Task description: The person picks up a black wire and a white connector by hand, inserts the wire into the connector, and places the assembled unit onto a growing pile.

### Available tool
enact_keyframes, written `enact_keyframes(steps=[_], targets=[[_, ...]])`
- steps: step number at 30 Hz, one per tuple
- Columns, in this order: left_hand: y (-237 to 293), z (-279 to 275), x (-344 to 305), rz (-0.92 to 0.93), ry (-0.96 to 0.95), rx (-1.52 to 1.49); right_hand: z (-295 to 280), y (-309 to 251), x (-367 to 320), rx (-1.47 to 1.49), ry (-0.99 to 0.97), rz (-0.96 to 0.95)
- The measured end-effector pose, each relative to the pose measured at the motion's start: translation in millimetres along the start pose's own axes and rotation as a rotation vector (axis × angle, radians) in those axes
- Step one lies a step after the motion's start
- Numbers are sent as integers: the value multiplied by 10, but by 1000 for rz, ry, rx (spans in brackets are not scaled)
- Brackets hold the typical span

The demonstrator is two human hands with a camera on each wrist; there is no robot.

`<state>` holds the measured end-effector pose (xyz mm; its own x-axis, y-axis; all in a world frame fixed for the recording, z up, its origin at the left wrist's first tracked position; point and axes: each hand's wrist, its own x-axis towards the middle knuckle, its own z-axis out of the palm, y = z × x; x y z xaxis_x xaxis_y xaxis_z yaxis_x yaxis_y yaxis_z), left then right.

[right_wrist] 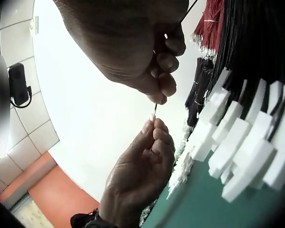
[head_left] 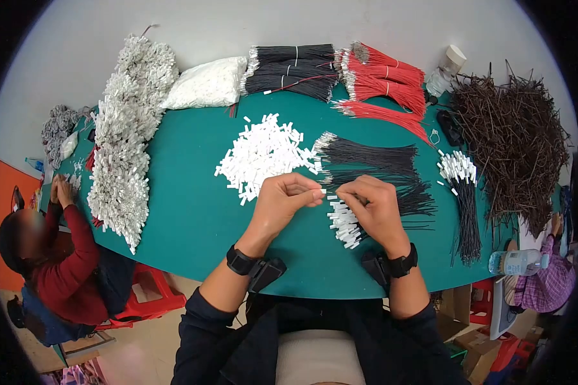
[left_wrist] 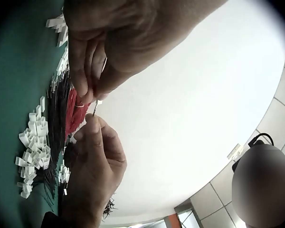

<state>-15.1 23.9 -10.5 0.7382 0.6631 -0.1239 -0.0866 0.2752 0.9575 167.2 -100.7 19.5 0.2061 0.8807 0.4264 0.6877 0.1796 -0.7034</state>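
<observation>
My left hand [head_left: 286, 202] pinches a small white connector housing [right_wrist: 153, 117] between thumb and fingertips, above the middle of the table. Close to its right, my right hand [head_left: 376, 208] pinches a thin black wire [right_wrist: 155, 107] near its end. The wire's tip meets the housing in the right wrist view, and its other part runs back through the right fingers. Under the right hand lies a batch of black wires with white housings [head_left: 345, 223], partly hidden by that hand. Loose white housings [head_left: 263, 154] form a heap beyond my left hand. Bare black wires [head_left: 372, 157] lie beyond the right hand.
A tied bundle of wires with white housings [head_left: 459, 170] lies at right, beside a brown tangled heap [head_left: 510, 141] and a plastic bottle [head_left: 519, 262]. Black bundles [head_left: 292, 67], red bundles [head_left: 385, 77] and a white bag [head_left: 205, 83] line the back. Another person [head_left: 64, 269] sits left.
</observation>
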Motion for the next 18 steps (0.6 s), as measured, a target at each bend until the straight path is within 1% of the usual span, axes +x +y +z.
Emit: enact_keyframes(steps=[8, 11, 18], targets=[[-35, 31, -6, 80, 49, 53, 57, 5, -1, -5, 32, -37], [-54, 39, -3, 32, 22, -6, 54, 1, -10, 4, 32, -33], [-82, 14, 17, 26, 17, 14, 76, 5, -6, 12, 25, -45]])
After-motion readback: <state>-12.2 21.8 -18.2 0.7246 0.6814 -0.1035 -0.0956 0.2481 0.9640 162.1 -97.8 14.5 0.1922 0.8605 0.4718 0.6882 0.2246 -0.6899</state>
